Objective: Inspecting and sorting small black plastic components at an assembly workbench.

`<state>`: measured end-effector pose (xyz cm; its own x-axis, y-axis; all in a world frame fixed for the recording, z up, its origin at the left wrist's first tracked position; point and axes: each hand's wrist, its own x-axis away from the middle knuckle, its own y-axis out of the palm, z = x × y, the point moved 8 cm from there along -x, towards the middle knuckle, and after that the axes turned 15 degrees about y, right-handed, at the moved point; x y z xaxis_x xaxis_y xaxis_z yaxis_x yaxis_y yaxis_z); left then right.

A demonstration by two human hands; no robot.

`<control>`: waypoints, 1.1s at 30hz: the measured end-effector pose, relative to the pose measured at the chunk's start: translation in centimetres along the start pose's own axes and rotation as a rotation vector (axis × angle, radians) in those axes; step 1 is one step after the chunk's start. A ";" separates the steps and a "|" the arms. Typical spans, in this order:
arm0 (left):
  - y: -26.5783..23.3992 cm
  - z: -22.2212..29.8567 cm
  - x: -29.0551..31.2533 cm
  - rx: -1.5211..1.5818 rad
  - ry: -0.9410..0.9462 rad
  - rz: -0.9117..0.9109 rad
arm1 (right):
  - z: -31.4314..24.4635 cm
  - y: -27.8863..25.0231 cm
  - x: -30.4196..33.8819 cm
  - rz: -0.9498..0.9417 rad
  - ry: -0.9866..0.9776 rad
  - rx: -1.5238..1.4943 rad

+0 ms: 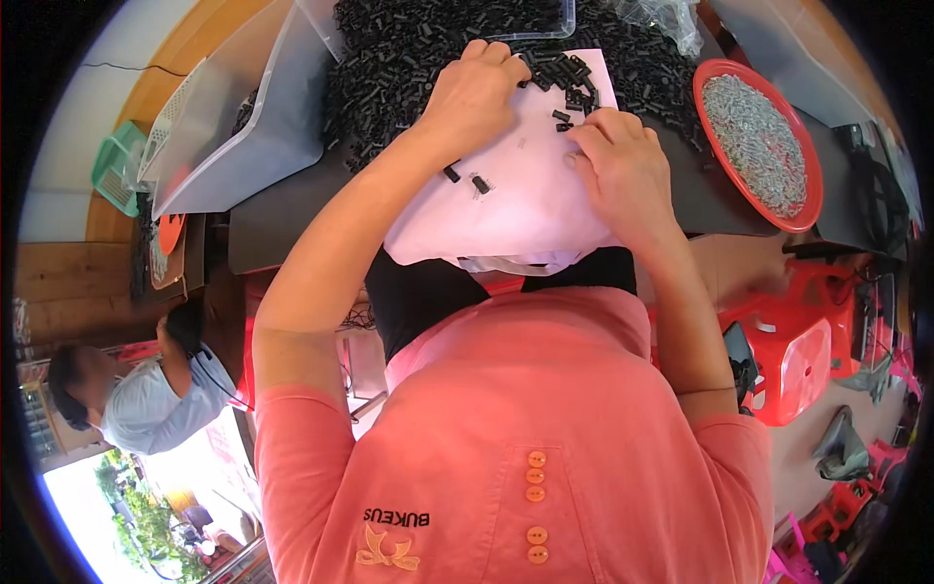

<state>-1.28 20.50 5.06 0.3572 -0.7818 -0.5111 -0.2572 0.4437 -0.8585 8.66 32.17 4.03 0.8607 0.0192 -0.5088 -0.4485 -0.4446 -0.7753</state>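
fingers [498, 53] of your left hand [467, 105] curl close together, as do those of your right hand [630, 175]; whether either pinches anything can't be told. small, stubby black pieces [576, 82] cluster between them on the far part of the pale sheet [506, 219], two strays lying nearer you.

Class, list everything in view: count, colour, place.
Table: one, dark, upper half
Sheet: one, white, upper middle
Parts: many, black, on table and sheet
Tray: one, clear, top middle
Bin: one, clear, upper left
Basket: one, green, far left
Basin: one, red, right
Pieces: many, silvery, in basin
Bag: one, clear, top right
Stools: several, red, right
Person: one, pale shirt, lower left
Other: unclear
Shirt: one, coral, bottom
Left hand: one, bare, sheet's upper left
Right hand: one, bare, sheet's right edge
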 end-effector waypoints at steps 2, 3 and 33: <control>0.2 -0.2 -0.1 -0.004 -0.019 -0.027 | 0.0 0.0 0.0 -0.001 -0.002 -0.001; 0.2 -0.1 -0.1 -0.004 -0.018 -0.029 | 0.1 0.0 0.0 -0.002 -0.006 -0.001; -0.5 1.1 0.7 0.039 0.051 -0.055 | 0.1 0.0 0.1 0.017 -0.031 0.002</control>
<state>0.11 20.20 5.11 0.3236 -0.8261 -0.4614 -0.2027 0.4158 -0.8866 8.69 32.22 3.94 0.8452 0.0392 -0.5330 -0.4634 -0.4433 -0.7673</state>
